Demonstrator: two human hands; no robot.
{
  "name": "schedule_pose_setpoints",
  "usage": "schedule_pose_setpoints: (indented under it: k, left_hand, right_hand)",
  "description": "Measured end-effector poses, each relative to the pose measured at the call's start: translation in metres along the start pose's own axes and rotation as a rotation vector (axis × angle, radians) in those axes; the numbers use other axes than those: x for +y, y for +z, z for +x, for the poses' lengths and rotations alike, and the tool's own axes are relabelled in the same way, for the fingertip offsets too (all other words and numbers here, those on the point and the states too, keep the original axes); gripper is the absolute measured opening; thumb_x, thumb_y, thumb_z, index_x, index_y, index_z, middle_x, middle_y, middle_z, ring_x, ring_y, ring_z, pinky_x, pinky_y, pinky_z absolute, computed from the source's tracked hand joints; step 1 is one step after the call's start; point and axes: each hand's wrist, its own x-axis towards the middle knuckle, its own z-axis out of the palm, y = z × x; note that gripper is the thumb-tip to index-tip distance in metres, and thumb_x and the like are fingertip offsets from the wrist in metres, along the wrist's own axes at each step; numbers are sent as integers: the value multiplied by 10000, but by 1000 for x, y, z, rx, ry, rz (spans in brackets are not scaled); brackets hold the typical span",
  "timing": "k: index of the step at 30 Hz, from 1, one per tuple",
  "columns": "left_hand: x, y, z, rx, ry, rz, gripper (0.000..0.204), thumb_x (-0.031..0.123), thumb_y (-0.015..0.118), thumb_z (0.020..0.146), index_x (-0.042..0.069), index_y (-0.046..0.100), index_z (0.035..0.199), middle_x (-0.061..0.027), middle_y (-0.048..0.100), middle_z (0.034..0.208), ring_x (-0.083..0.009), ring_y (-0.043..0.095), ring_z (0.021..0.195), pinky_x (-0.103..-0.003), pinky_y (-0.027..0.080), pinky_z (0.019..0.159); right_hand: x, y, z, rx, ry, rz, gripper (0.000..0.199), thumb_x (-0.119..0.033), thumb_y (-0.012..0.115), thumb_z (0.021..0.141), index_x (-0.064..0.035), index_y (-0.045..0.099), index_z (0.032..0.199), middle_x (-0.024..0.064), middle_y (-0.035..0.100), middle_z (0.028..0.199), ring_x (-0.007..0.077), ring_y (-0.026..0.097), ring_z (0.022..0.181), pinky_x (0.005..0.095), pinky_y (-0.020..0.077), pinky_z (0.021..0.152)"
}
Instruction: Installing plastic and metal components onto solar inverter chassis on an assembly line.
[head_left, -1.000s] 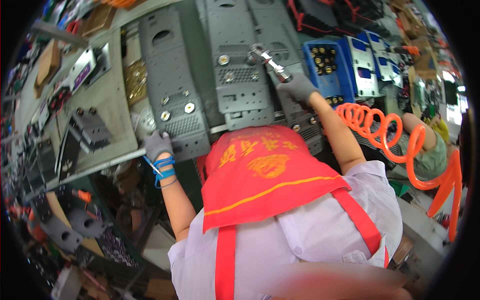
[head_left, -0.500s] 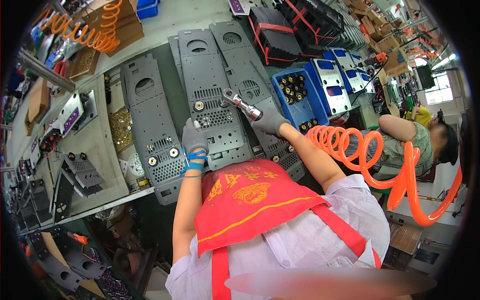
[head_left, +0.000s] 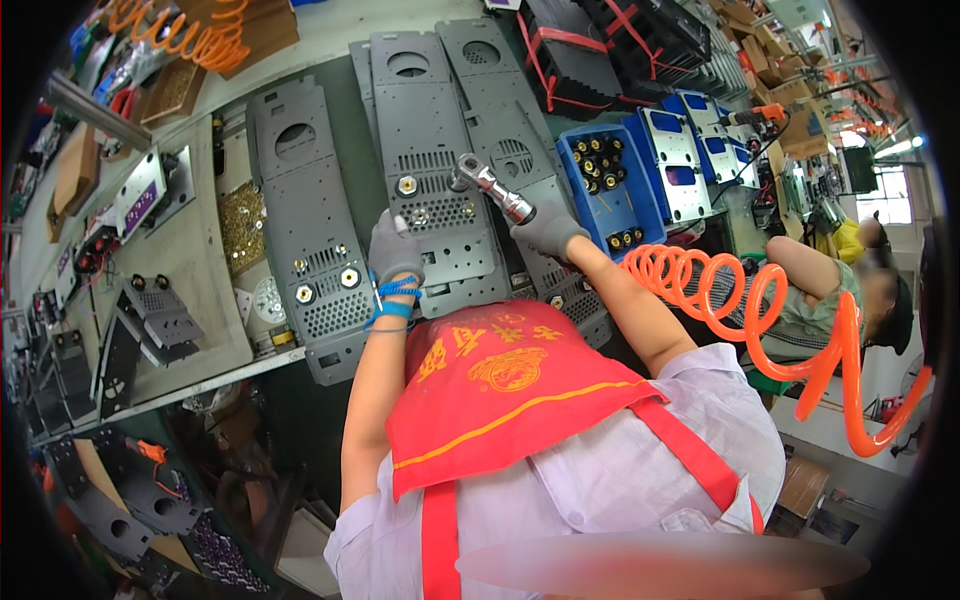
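A grey perforated metal panel [head_left: 415, 120] lies lengthwise before me, with a brass-coloured fitting [head_left: 407, 185] near its slots. My right hand [head_left: 548, 232], in a grey glove, is closed round the handle of a silver ratchet wrench [head_left: 495, 188]. The wrench's head rests over the panel's slotted part, just right of the fitting. At the panel's left edge is my left hand [head_left: 396, 248], gloved too, with its thumb on top and its fingers along the side. A blue coiled band [head_left: 395, 295] circles the left wrist.
Similar panels lie left [head_left: 300, 200] and right [head_left: 490, 90]. A blue bin [head_left: 610, 185] of black and brass parts stands to the right, near an orange coiled hose [head_left: 740, 300]. Strapped black parts [head_left: 565, 60] are stacked behind. A person [head_left: 820, 290] sits at the far right.
The view has shifted slightly, so the panels sit a little higher and further right. Both hands stay at the middle panel, and the wrench head remains beside the brass fitting.
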Motion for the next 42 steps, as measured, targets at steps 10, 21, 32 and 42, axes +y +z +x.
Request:
schedule_pose_setpoints:
  k: [10, 21, 32, 42]
  left_hand:
    - [-6, 0, 2, -6, -8, 33, 356, 297, 430, 963, 89, 562, 1220, -184, 619, 1069, -393, 597, 981, -480, 491, 818]
    - [-7, 1, 0, -8, -59, 41, 361, 316, 460, 947, 113, 560, 1228, -181, 631, 1025, -386, 613, 949, -486, 499, 790]
    - [-3, 0, -5, 7, -95, -13, 369, 315, 453, 947, 85, 576, 1209, -201, 632, 1062, -400, 599, 983, -486, 485, 826]
    - [-5, 2, -9, 39, -79, -21, 345, 286, 479, 936, 101, 578, 1210, -181, 634, 1035, -383, 612, 966, -485, 496, 796]
  right_hand:
    - [-33, -19, -15, -106, -119, 22, 313, -316, 704, 738, -54, 615, 884, 49, 601, 658, 137, 571, 517, 292, 446, 469]
    - [-52, 17, 25, -27, -310, -226, 334, -304, 686, 728, -18, 608, 883, 96, 615, 687, 183, 589, 554, 327, 474, 539]
    - [-57, 18, 15, -48, -241, -264, 412, -394, 662, 710, -40, 672, 922, 193, 680, 891, 358, 651, 856, 407, 505, 767]
    - [-57, 19, 11, -35, -225, -240, 390, -367, 660, 714, -33, 671, 914, 198, 676, 872, 360, 648, 830, 404, 501, 746]
